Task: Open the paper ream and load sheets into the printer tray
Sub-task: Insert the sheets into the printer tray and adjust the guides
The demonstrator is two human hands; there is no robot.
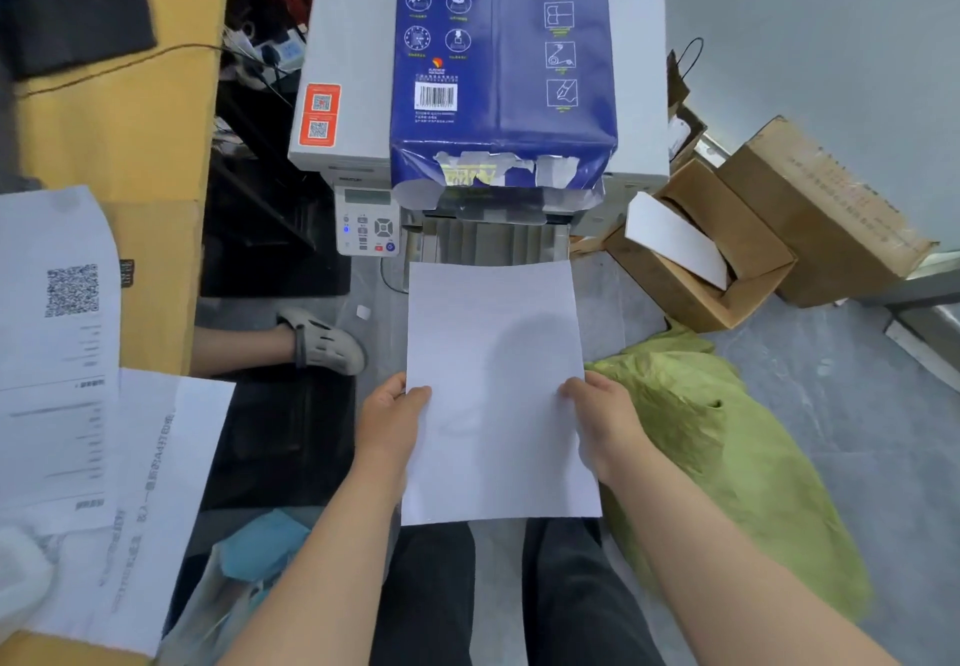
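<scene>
White printer [353, 68] at twelve o'clock, blue paper ream [498, 57] on top with torn end, barcode and icons facing up, white sheets [496, 390] long axis pointing at printer tray [493, 242], left hand [392, 424] and right hand [605, 416] gripping their side edges.

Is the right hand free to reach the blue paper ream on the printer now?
Probably not: the right hand and left hand both grip the white sheets; the ream lies unobstructed beyond.
</scene>
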